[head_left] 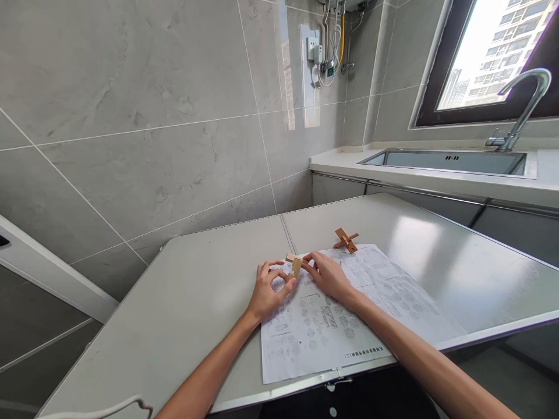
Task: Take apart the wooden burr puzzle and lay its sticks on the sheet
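The whole lower part of the frame is occupied by a pale desk (209, 291). On it, right of the lower centre, a printed sheet (305, 355) is spread flat, probably so that its small drawings can be seen during the handwork. Over the sheet's upper left part, the left hand (267, 291) and the right hand (327, 276) are brought near each other. Right of them, at the sheet's upper edge, a crossed wooden assembly (348, 238) is left, perhaps to keep the hands free. Between the hands, small wooden pieces (296, 267) are pinched by left thumb and finger, seemingly for steadiness; they are met by right fingertips, but whether these are clamped cannot be told.
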Tool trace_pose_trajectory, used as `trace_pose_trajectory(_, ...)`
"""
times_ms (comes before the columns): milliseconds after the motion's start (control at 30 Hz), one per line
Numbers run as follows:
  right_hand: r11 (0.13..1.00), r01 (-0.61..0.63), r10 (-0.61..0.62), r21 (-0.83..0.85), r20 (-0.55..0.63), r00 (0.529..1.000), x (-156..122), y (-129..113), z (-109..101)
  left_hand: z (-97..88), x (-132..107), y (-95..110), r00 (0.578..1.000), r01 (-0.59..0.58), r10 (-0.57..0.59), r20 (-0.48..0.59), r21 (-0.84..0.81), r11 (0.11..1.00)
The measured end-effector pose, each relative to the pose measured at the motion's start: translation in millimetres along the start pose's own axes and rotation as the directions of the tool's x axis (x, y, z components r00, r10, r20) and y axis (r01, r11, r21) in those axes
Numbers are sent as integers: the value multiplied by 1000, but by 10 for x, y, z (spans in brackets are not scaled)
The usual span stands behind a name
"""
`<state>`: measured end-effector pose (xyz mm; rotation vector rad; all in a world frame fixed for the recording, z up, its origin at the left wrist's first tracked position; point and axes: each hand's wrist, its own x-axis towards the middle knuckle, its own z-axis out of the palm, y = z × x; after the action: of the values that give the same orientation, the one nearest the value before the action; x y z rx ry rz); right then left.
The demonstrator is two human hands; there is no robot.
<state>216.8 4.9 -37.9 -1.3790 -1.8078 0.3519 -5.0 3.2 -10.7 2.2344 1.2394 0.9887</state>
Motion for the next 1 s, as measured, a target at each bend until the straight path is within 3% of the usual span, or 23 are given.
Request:
trace_pose_trajectory(200, 996, -67, 67, -52, 9, 998, -6, -9, -26, 12, -11, -20, 990, -69, 91, -109, 187, 980)
trace_pose_trajectory(333, 994, -76, 78, -80, 26, 997, -16, -77, -42, -17, -5, -29, 983, -90, 134, -128, 303, 949)
trace_pose_trajectory(1000, 988, -50, 57, -146, 43, 997, -26, -168, -11, -4, -36, -51, 976, -168, 210, -52, 428, 888)
